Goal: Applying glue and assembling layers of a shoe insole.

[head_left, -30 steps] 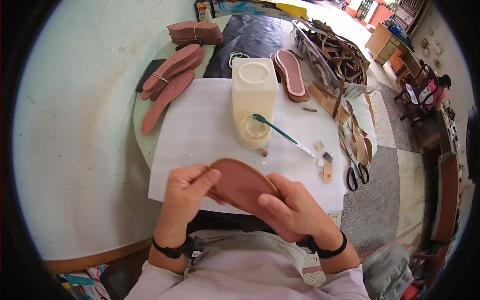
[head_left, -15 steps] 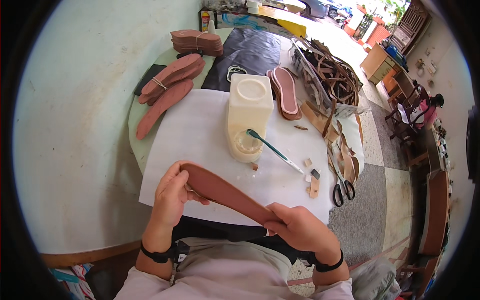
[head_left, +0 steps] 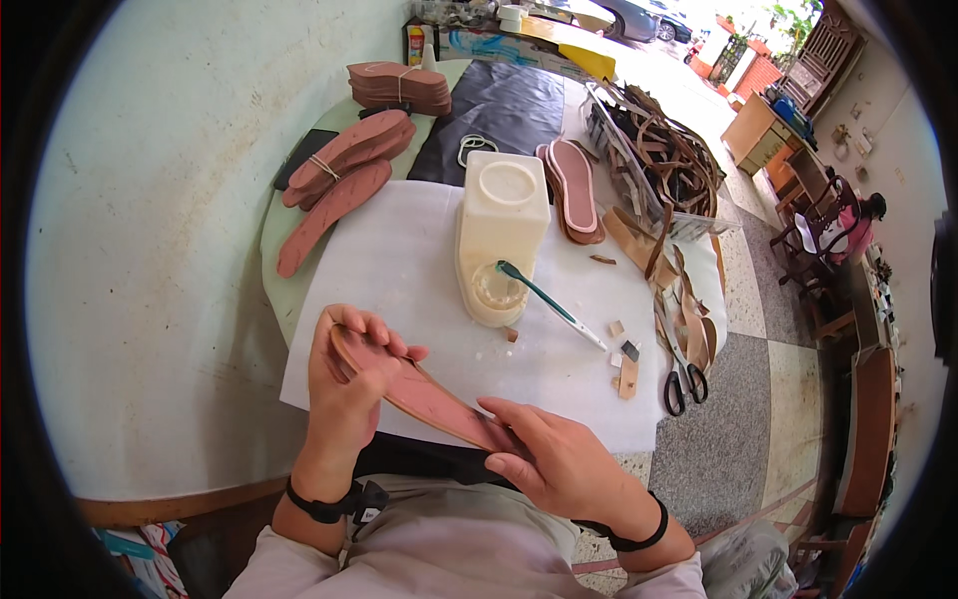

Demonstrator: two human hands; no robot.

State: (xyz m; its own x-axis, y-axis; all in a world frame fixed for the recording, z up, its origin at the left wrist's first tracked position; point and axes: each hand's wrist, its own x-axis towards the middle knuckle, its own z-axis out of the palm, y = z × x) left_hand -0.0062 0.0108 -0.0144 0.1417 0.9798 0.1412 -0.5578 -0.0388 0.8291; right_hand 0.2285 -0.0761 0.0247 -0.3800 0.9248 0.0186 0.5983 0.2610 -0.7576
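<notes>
A reddish-brown shoe sole [head_left: 424, 397] is held in the air above the table's near edge, tilted down toward the right. My left hand [head_left: 349, 374] grips its far left end, thumb on the face and fingers around the edge. Around the lower right end, my right hand [head_left: 549, 449] is closed, thumb below and fingers above. Just beyond stands a cream plastic glue container [head_left: 502, 225] with an open round mouth. A green and white toothbrush [head_left: 554, 307] rests with its head in that mouth and its handle on the white sheet [head_left: 379, 265].
Bundled soles [head_left: 349, 155] lie at the left, with another stack [head_left: 399, 90] behind. Pink-lined soles [head_left: 574, 190] sit right of the container. A clear bin [head_left: 664, 165] holds leather strips. Black-handled scissors [head_left: 686, 384] and scraps [head_left: 628, 374] lie at the right. A person [head_left: 853, 225] sits farther off.
The sole has been turned over, so its lighter pink, marked face now shows. My left hand has shifted its thumb onto that face, and my right hand has moved slightly left.
</notes>
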